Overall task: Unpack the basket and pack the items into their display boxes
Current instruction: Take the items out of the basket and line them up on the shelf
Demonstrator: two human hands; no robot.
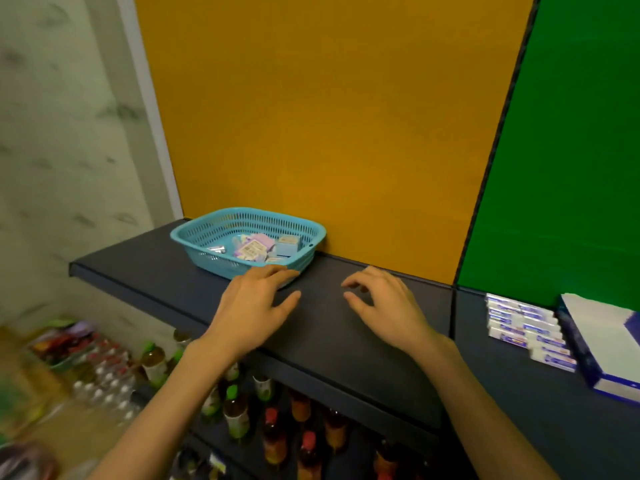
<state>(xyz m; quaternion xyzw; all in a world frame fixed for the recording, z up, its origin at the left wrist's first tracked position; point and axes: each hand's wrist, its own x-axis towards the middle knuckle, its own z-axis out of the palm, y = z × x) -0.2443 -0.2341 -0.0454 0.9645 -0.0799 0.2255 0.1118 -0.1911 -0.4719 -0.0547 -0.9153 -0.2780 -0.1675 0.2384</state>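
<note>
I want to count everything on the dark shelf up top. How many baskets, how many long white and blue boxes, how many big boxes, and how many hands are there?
Baskets: 1, the blue basket, with small packets inside too jumbled to count.
Long white and blue boxes: about 7, in a row.
Big boxes: 1, the big white and blue box.
Hands: 2, left hand and right hand.
Total: about 11.

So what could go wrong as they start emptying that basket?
The basket is light and sits near the shelf end; a push from the left hand at its near rim could slide it. The small packs lie jumbled, so one might drop onto the bottles below. The boxes sit far right, a long carry.
</note>
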